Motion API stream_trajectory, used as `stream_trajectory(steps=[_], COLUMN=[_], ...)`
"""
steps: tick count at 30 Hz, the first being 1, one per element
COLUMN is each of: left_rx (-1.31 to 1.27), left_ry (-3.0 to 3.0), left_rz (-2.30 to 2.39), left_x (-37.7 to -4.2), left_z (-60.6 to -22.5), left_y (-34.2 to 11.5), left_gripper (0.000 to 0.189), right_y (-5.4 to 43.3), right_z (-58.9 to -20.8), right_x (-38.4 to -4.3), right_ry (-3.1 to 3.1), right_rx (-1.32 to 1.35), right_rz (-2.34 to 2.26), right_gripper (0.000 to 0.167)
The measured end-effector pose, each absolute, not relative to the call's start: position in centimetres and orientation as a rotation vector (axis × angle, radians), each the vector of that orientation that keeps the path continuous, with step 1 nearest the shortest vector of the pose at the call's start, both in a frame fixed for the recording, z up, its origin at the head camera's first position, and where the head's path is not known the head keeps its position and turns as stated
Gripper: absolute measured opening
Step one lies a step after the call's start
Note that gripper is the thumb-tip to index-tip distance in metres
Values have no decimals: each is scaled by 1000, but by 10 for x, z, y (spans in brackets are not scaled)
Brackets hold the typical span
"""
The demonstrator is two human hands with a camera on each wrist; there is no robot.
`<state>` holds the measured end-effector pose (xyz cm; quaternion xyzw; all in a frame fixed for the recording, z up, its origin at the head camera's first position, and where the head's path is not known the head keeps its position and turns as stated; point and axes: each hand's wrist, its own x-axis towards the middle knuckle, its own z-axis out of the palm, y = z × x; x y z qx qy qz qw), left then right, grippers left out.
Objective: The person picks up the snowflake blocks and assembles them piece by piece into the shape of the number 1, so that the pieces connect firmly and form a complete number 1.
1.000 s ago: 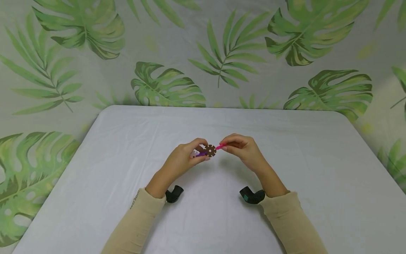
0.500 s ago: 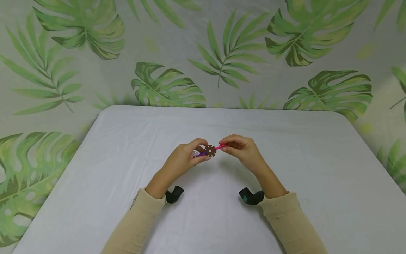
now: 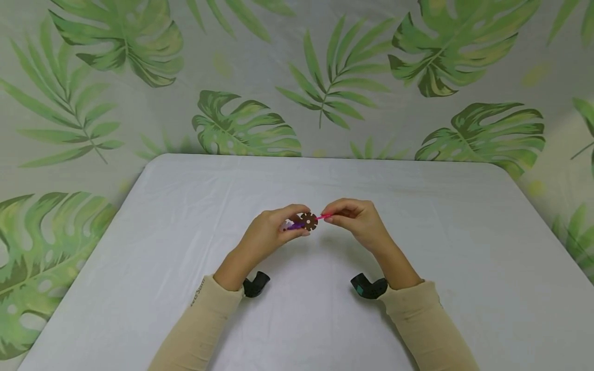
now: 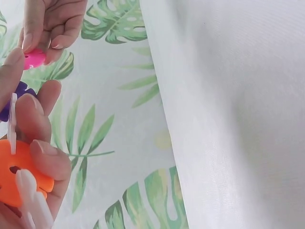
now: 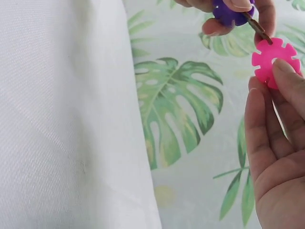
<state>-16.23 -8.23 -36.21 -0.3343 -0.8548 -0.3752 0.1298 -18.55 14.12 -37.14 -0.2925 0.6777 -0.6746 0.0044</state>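
Observation:
My left hand [image 3: 264, 232] grips a chain of slotted snowflake discs. In the left wrist view an orange disc [image 4: 40, 182] lies by the palm with white discs [image 4: 13, 125] set edge-on into it. A purple disc [image 5: 228, 15] joins a brown disc [image 3: 309, 216] at the chain's right end. Between thumb and fingers my right hand [image 3: 359, 219] pinches a pink disc [image 5: 265, 61]. Its slotted edge meets the brown disc, seen edge-on in the right wrist view; how deep the slots are engaged I cannot tell. Fingers hide part of the chain.
Both hands are raised over a white-covered table [image 3: 306, 319]. A black curved device [image 3: 256, 284] sits at the left wrist, and another black device [image 3: 368, 286] at the right. Behind the table's far edge hangs a leaf-patterned cloth [image 3: 250, 62].
Both hands have shifted very slightly toward me and to the right, with the discs between them. The pink disc stays against the brown disc's edge; the grips look the same.

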Motion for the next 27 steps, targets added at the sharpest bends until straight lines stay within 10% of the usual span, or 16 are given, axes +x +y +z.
stream_trajectory(steps=[27], left_rx=[-1142], left_ry=[-2487], left_rz=[-1141], left_x=[-163], left_z=[-367], left_y=[-85], left_gripper=[30], right_y=[132], right_z=[-366], right_x=[-177], right_ry=[2309], right_rx=[-985], right_rz=[-1934], right_gripper=[7])
